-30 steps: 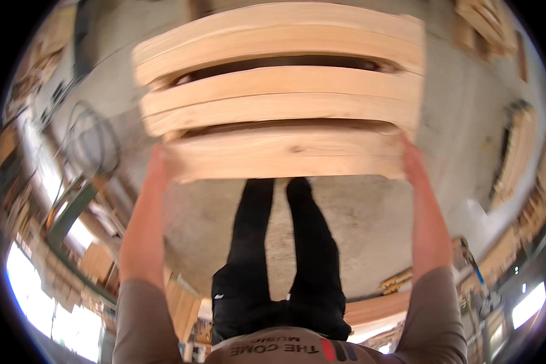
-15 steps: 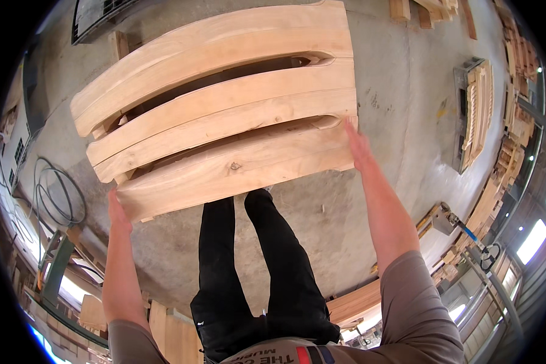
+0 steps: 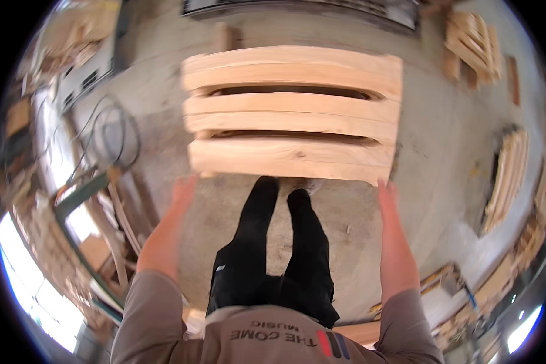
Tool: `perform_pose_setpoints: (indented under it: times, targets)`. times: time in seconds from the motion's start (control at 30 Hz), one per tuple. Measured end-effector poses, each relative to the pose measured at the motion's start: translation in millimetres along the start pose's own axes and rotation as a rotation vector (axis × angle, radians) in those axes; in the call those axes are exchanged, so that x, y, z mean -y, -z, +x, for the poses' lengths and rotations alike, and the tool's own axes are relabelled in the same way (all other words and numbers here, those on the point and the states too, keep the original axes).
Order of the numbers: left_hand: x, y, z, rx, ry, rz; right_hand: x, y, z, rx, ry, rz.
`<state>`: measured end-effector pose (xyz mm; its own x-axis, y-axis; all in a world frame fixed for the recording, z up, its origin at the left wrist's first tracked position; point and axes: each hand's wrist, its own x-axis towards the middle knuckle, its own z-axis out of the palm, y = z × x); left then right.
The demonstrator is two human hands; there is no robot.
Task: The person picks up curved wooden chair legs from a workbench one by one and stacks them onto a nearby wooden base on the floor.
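A stack of pale wooden boards [image 3: 291,155] with gently curved edges lies in front of my feet. Long dark gaps run between its three pairs of boards, and a knot shows on the nearest one. By its near left corner is my left hand [image 3: 184,193], blurred, with fingers stretched forward and nothing in them. My right hand [image 3: 387,193] is at the near right corner, fingers extended and slightly apart. Whether its fingertips still touch the wood I cannot tell.
Coiled cable [image 3: 116,136] lies on the concrete floor at left, near a green metal frame [image 3: 79,233]. Slatted wooden pieces [image 3: 506,179] stand at right, with more stacked wood [image 3: 473,45] at far right. A dark-framed rack [image 3: 303,7] crosses the far edge.
Both hands have drawn back from the stack's sides toward me. My view has turned and risen, so the stack appears smaller and straighter.
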<state>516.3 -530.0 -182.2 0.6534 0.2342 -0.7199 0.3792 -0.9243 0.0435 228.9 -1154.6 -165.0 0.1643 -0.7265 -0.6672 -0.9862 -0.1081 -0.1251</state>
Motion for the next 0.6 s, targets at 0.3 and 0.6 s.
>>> perform_pose_setpoints:
  times: [0.3,0.6]
  targets:
    - [47,3,-265,0.255,0.292,-0.41,-51,8,-185,0.427,0.249,-0.18]
    - [100,-88,-474,0.233,0.494,-0.724,43,80,-151,0.383,0.684,-0.334]
